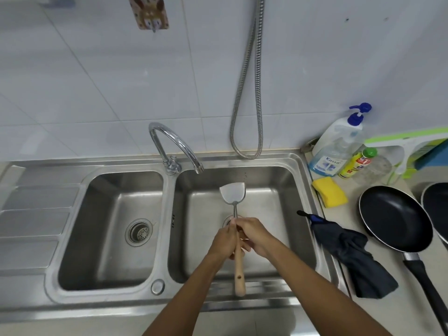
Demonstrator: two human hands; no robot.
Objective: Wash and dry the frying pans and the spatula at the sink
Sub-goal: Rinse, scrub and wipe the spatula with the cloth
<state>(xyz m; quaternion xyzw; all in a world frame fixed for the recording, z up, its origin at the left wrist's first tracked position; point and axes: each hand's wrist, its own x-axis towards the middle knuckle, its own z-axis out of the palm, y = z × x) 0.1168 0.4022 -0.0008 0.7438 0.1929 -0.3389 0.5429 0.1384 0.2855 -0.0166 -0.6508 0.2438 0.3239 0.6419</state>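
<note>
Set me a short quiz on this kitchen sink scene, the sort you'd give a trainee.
1. True or false: the spatula is held over the left basin.
2. The yellow sponge lies: a) in the sink, b) on the counter, c) in a pan.
3. Fill in: the left hand and the right hand both grip the ____.
Key: 1 false; 2 b; 3 spatula.
</note>
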